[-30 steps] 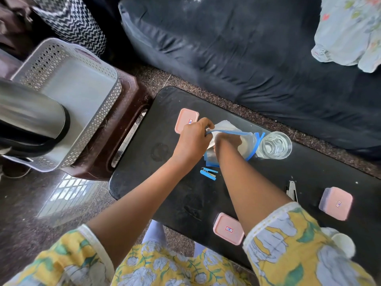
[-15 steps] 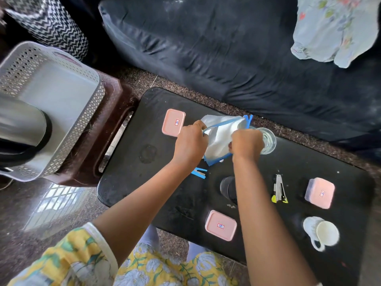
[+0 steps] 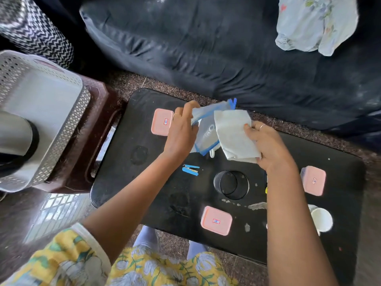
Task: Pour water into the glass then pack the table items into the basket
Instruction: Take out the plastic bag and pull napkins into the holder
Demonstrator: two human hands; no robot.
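Note:
Above the far side of the black table (image 3: 144, 182), my left hand (image 3: 182, 131) grips the edge of a clear pouch with blue trim (image 3: 207, 129). My right hand (image 3: 268, 145) holds a folded white cloth (image 3: 233, 133) right beside the pouch, partly over it. The water glass is hidden behind the pouch and cloth. Three pink-lidded boxes lie on the table: one far left (image 3: 162, 122), one near the front edge (image 3: 216, 220), one at the right (image 3: 314, 180). A white perforated basket (image 3: 68, 112) stands on a brown stool (image 3: 97, 129) to the left.
A black mesh cup (image 3: 231, 184), a small blue stapler (image 3: 190, 169) and a white mug (image 3: 321, 219) sit on the table. A steel kettle (image 3: 14, 139) rests in the basket. A dark sofa (image 3: 226, 48) runs behind the table, with a pale garment (image 3: 315, 23) on it.
Both hands lifted the pouch and cloth off the table. The white cloth has come out of the pouch into my right hand. The glass has dropped out of sight behind them.

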